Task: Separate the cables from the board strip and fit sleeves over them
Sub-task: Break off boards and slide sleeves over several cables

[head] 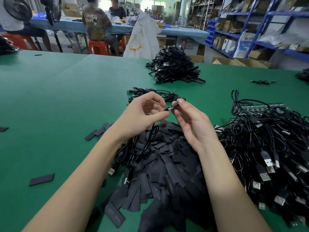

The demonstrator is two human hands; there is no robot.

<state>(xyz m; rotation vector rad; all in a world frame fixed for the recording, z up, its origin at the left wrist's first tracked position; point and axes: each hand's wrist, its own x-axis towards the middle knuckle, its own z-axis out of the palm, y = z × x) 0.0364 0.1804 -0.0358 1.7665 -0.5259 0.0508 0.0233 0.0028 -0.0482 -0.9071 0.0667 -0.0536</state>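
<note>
My left hand [143, 113] pinches the end of a thin black cable [147, 143] that hangs down over the sleeve pile. My right hand [189, 119] holds a flat black sleeve [178, 102] between thumb and fingers, its mouth against the cable's small board end [169, 108]. Both hands hover above a heap of loose black sleeves [167, 168]. At the right, a tangle of black USB cables [267, 148] lies over green board strips [260, 108].
Green table [58, 101]. A small group of sleeved cables [150, 94] lies just beyond my hands, and a bigger cable pile [175, 67] sits farther back. Stray sleeves [41, 179] lie at the left. People sit at a far blue table; shelves stand at the right.
</note>
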